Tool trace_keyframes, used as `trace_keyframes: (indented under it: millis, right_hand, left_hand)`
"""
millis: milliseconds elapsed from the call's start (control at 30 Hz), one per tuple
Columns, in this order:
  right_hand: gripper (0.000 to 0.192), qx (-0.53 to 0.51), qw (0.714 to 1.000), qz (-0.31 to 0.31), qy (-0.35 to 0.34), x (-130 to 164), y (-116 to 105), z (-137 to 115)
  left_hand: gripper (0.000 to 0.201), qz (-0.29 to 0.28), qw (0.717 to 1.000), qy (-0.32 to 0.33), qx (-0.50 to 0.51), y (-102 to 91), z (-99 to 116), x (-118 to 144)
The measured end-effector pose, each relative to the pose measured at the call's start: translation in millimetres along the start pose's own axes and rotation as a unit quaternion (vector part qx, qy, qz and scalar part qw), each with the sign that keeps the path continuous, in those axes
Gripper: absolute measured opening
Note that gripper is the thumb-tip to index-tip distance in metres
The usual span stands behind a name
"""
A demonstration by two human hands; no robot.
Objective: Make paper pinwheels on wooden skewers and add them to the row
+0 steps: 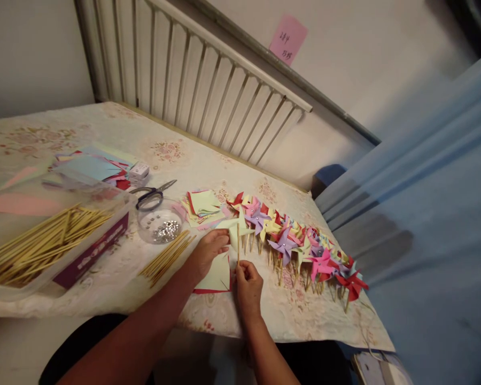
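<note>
My left hand point(208, 251) pinches the pale yellow-green paper pinwheel head point(237, 229) at its left blade. My right hand point(247, 286) grips the lower end of a thin wooden stick point(238, 247) that stands upright behind that pinwheel head. Under both hands lie flat paper squares point(216, 278), light green on top and red beneath. Just to the right a row of finished colourful pinwheels point(300, 246) lies along the table toward the right edge.
Loose wooden sticks point(166, 259) lie left of my hands. A clear bowl of shiny pins point(160, 223), black scissors point(150, 195), a stack of cut paper point(202, 206), a box of sticks point(44, 240) and coloured sheets point(92, 166) sit further left. A radiator point(192, 75) stands behind.
</note>
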State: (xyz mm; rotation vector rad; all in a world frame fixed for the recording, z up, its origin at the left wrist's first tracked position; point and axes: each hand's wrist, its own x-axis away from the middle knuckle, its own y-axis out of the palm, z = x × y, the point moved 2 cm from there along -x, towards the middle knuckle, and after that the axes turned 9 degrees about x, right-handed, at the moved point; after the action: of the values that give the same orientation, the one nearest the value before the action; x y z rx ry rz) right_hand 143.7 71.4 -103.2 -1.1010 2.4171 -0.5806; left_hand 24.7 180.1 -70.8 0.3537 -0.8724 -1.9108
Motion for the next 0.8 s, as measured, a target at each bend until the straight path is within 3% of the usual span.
trace_keyframes:
  millis: [800]
  right_hand:
    - [0.021, -0.014, 0.999, -0.03, -0.024, 2.9, 5.6, -5.7]
  left_hand:
    - [0.028, 0.038, 0.999, -0.009, 0.012, 1.7, -5.3, -2.5]
